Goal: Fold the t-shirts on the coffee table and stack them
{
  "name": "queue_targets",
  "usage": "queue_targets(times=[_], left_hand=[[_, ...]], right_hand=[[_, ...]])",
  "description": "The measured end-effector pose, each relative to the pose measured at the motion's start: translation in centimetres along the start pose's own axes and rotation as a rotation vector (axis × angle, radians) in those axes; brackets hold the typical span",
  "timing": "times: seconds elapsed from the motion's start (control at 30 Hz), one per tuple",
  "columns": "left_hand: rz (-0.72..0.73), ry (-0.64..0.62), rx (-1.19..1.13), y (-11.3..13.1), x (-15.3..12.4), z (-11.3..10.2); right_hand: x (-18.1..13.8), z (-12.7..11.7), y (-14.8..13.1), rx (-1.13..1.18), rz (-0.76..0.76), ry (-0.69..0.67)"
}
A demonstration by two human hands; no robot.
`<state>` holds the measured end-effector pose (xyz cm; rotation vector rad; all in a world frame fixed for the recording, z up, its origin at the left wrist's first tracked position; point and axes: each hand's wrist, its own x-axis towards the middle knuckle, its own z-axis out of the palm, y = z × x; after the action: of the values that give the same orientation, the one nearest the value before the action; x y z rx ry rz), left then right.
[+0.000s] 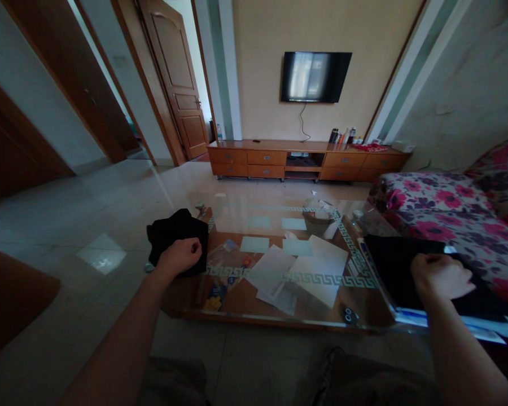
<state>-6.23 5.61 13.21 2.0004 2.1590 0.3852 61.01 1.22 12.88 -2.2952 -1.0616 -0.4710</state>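
My left hand [180, 255] is closed round a black cloth [173, 234] at the left end of a glass coffee table [279, 217]. My right hand [442, 276] is curled, fingers pressed on a large black flat sheet [400, 256] that lies over the table's right end, on top of blue and white papers [452, 322]. White papers [296, 270] and small colourful cards [231, 265] show through the glass between my hands.
A sofa with a pink floral cover [449, 206] stands to the right. A wooden TV cabinet [305, 160] runs along the far wall under a wall-mounted TV [315, 76]. A wooden door [178, 79] is open at the left. The floor is glossy tile [88, 225].
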Motion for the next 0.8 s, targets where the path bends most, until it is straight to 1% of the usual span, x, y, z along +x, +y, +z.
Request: queue_targets(times=[0.03,0.07,0.1,0.13,0.2,0.23,0.3,0.33,0.37,0.43,0.47,0.53,0.6,0.67,0.73,0.77,0.8], left_hand=[[0.043,0.027,-0.029,1.2,-0.4,-0.7],[0.103,0.058,-0.078,2.6,-1.0,-1.5],[0.171,0.094,-0.149,4.2,-1.6,-2.3],[0.242,0.116,-0.233,5.9,-2.5,-2.9],[0.363,0.136,-0.398,9.5,-4.4,-3.7],[0.416,0.126,-0.465,11.2,-5.5,-3.9],[0.491,0.104,-0.556,14.4,-7.7,-3.7],[0.533,0.076,-0.584,15.8,-8.6,-3.4],[0.573,0.033,-0.605,17.1,-9.5,-3.0],[0.617,-0.015,-0.638,19.0,-10.9,-2.0],[0.618,-0.023,-0.64,19.8,-11.4,-1.5],[0.597,-0.007,-0.621,20.7,-12.1,-0.2],[0.568,0.003,-0.595,21.0,-12.4,1.0],[0.565,-0.029,-0.584,20.7,-12.4,1.9],[0.558,-0.043,-0.585,20.0,-11.7,2.0],[0.528,0.0,-0.595,19.3,-11.1,1.6],[0.483,0.08,-0.616,18.4,-10.3,1.0]], right_hand=[[0.1,-0.3,-1.2,0.011,0.067,0.038],[0.1,-0.8,-2.6,0.055,0.087,0.052],[0.1,-1.4,-4.2,0.141,0.036,0.029],[-0.1,-2.3,-5.9,0.24,-0.048,-0.021],[-0.9,-4.9,-9.4,0.472,-0.188,-0.128],[-1.5,-6.5,-11.0,0.638,-0.222,-0.167],[-2.9,-10.1,-13.8,1.026,-0.218,-0.238],[-3.7,-11.9,-14.9,1.189,-0.223,-0.32],[-4.6,-13.5,-15.9,1.327,-0.231,-0.376],[-6.3,-16.2,-17.3,1.46,-0.24,-0.47],[-7.1,-17.1,-17.9,1.499,-0.244,-0.515],[-8.6,-18.1,-19.0,1.558,-0.237,-0.631],[-9.8,-18.2,-19.8,1.581,-0.24,-0.754],[-10.7,-17.7,-20.4,1.559,-0.264,-0.841],[-11.1,-16.9,-20.8,1.523,-0.297,-0.879],[-11.0,-16.6,-20.8,1.508,-0.315,-0.889],[-10.8,-16.1,-20.7,1.495,-0.335,-0.9]])
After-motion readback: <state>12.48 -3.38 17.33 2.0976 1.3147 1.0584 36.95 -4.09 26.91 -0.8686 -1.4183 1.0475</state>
